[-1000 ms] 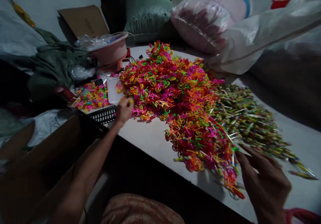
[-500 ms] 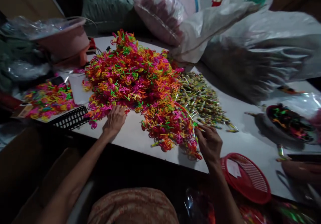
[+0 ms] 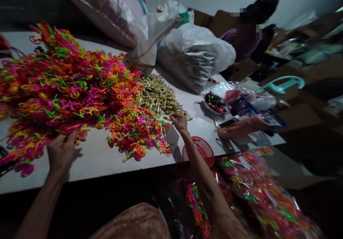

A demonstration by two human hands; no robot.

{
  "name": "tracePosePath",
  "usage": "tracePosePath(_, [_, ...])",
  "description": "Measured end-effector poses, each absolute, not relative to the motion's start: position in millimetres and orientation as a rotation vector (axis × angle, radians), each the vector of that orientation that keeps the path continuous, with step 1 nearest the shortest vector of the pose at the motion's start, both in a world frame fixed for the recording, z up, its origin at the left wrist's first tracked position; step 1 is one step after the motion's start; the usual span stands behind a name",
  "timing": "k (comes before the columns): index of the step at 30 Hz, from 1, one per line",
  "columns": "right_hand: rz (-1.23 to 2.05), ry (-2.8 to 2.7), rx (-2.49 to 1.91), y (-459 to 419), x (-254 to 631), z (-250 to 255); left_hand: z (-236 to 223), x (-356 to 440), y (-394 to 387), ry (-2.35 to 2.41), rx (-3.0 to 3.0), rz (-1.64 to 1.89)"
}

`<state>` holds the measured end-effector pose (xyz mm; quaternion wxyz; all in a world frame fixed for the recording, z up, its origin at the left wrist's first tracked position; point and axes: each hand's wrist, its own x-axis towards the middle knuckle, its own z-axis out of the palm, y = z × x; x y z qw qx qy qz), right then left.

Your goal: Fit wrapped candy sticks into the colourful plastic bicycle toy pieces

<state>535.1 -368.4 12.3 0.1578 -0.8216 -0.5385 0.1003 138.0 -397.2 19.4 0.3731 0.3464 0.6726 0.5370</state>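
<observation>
A big heap of small neon plastic pieces (image 3: 69, 89) in pink, orange, yellow and green covers the left of the white table (image 3: 107, 160). My left hand (image 3: 61, 152) rests at the heap's near edge with its fingers curled into the pieces. Beside the heap lies a pile of thin wrapped sticks (image 3: 158, 98). My right hand (image 3: 179, 122) reaches to the near edge of that pile, fingers bent in a pinch; what they hold is hidden.
A red mesh basket (image 3: 199, 151) sits by my right forearm. Large plastic sacks (image 3: 193, 56) stand at the back. Another person's forearm (image 3: 241, 127) lies on the table at right, near a bowl of pieces (image 3: 215, 104). Bags of packed pieces (image 3: 257, 192) lie below the table.
The view has swung to the right, bringing a second person and the right table end into sight. My right hand moved from the heap's edge toward the wrapped sticks; my left stays at the heap.
</observation>
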Motion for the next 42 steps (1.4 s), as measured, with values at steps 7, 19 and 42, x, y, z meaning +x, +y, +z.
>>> tracePosePath(7, [0.343, -1.599, -2.388, -344, 532, 14, 22, 168, -423, 1.21, 0.327, 1.202])
tracePosePath(19, [1.406, -1.261, -1.275, -442, 404, 31, 18, 203, -449, 1.096, 0.439, 1.131])
tracePosePath(42, [1.506, -1.133, -1.197, -441, 348, 12, 8, 195, -454, 0.857, 0.34, 1.059])
